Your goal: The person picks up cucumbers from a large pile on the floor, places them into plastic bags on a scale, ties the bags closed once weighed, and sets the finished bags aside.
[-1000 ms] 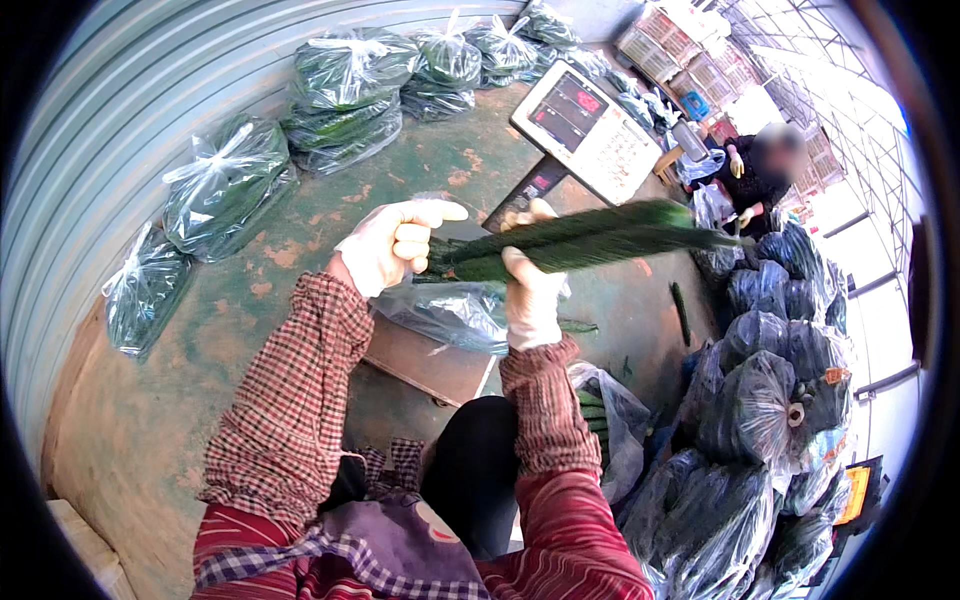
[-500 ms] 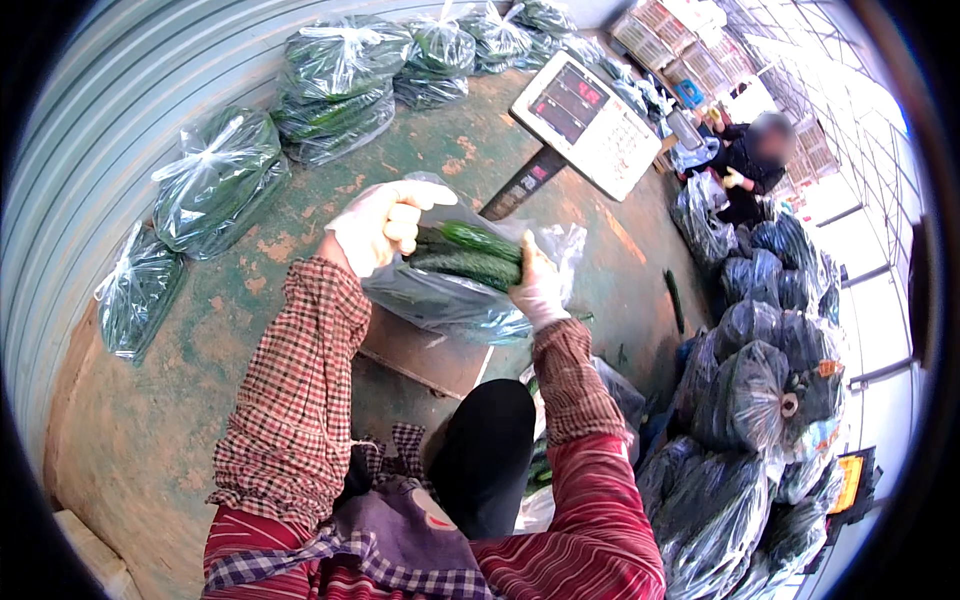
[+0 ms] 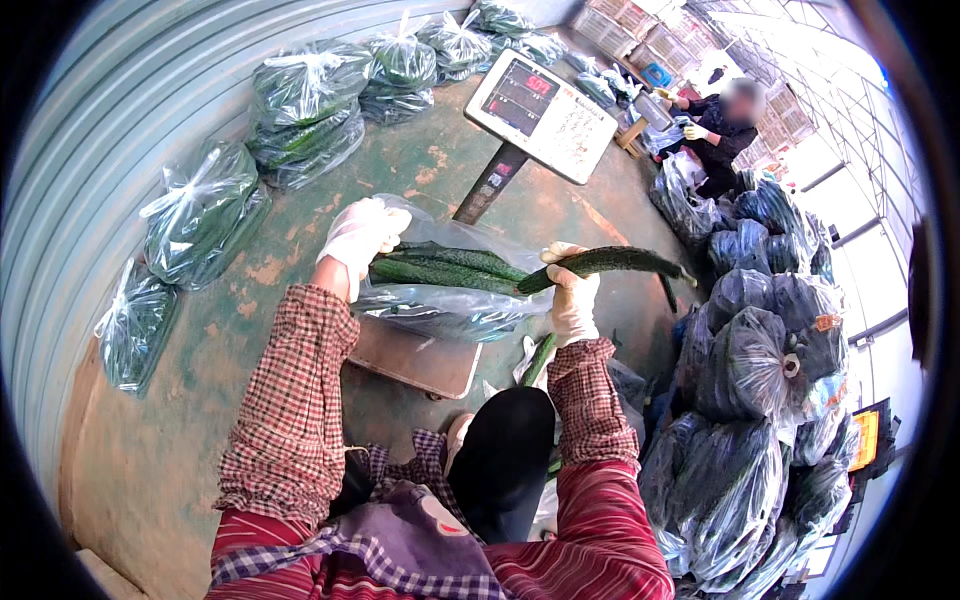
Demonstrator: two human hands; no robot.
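Note:
A clear plastic bag lies on the brown scale platform before me, with dark green cucumbers lengthwise in its mouth. My left hand, in a white glove, is closed on the bag's left upper edge. To the right of the bag, my gloved right hand grips a long, curved cucumber near one end; its far end points right. The held cucumber's near end overlaps the ones in the bag. Beyond the bag, the scale's display head stands on a dark post with red digits lit.
Tied bags of cucumbers line the corrugated wall at left. Large filled bags are heaped at right. A loose cucumber is by my right knee, another on the floor. Far right, a person works beside stacked crates.
My right hand has gone from the cucumbers in the bag to the bag's right side and now holds one cucumber out. My left hand stays on the bag's edge. The view has shifted slightly.

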